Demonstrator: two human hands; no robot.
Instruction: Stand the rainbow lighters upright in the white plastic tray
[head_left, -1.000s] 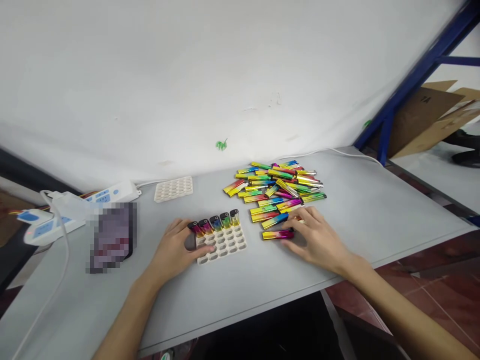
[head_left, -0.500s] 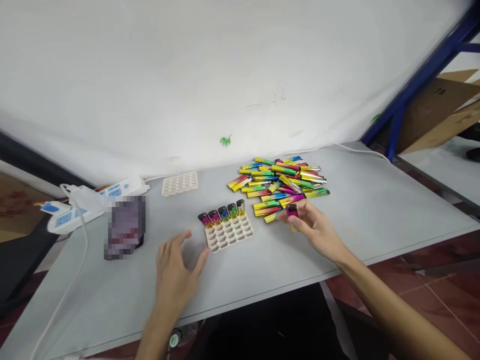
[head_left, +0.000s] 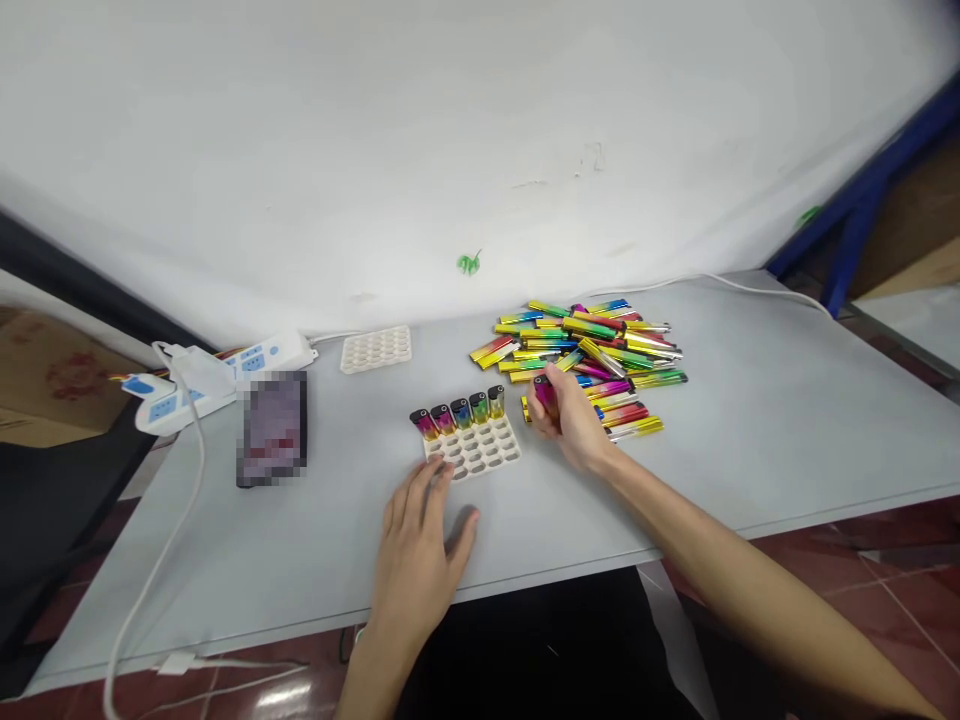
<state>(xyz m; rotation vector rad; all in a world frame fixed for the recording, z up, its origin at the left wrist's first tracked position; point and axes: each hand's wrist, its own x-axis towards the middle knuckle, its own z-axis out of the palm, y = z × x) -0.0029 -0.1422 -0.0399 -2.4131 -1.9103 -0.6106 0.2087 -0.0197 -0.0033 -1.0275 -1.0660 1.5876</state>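
Observation:
A cream tray (head_left: 491, 447) with rows of oval holes lies on the table, and several shiny lighters (head_left: 460, 412) stand upright in its back row. My left hand (head_left: 416, 535) is open, its fingertips at the tray's front left corner and its thumb apart. Between the fingers of my right hand (head_left: 574, 420) is a purple lighter (head_left: 545, 393) with a dark top, held roughly upright to the right of the tray; its lower part is hidden. Behind and beside that hand spreads a loose pile of metallic, multicoloured lighters (head_left: 592, 328).
A second cream tray (head_left: 376, 349) lies near the wall. At the left are a white power strip (head_left: 247, 362) with cables and a pixelated dark object (head_left: 273, 428). A white cable (head_left: 720, 277) runs along the back right. Cardboard (head_left: 60, 380) stands beyond the table's left side.
My right hand has moved left with the purple lighter, closer to the tray. My left hand has moved right, its fingers now at the tray's front left corner. The camera view has shifted slightly.

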